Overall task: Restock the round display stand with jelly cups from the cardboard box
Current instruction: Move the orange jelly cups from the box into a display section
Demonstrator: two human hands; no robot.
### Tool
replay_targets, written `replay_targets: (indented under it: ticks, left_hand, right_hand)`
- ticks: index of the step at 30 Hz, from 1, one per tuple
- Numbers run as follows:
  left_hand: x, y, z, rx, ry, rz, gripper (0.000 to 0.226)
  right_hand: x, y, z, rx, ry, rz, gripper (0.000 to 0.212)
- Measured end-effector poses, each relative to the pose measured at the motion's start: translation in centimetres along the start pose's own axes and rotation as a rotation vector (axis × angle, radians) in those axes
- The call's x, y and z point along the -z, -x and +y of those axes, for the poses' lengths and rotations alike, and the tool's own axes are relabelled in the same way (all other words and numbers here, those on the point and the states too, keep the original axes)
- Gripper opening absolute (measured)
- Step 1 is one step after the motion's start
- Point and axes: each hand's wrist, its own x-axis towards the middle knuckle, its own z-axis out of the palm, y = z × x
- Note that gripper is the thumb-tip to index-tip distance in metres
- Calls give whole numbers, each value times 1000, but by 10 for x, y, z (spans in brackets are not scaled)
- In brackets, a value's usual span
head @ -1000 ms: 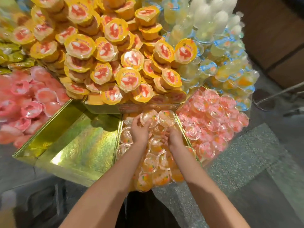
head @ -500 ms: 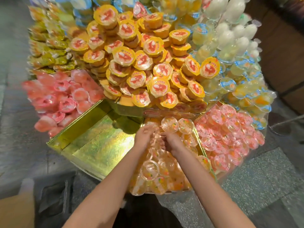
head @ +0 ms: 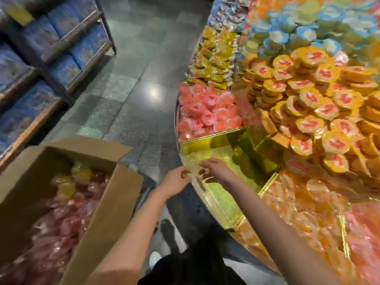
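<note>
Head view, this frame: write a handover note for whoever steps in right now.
Left hand and right hand: both empty, fingers loosely curled, above the near edge of the bare gold compartment.
Cardboard box: open on the left, holding pink and yellow jelly cups.
Done: the orange cup compartment to the right looks full.
Left: fill the gold compartment from the box.

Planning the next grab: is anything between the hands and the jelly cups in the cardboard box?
Nothing visible. The left hand and right hand hover empty beside the cardboard box, whose flaps stand open over the jelly cups.
</note>
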Motion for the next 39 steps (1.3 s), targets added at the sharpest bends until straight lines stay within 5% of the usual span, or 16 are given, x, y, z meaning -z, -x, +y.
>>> replay_targets:
  ticks: [9,16,27,32,39]
  left_hand:
    - [123,106,-148,207,222,386,22]
    - [160,160,-226,414,440,612,18]
    - [200,129,-275,658,778,841,17]
    - [210,98,-291,748,945,905,22]
    - [188,77,-313,859,1143,1030,15]
  right_hand:
    - [-201,-25,-26,-40,233,-378,21]
    - [-313,-60,-23,-29,494,-558,6]
    - [-426,-198,-27,-127,747,-506,9]
    - [-463,-250,-17,33,1036,-541,67]
    - [-507,-284,3,112,1150,-506,74]
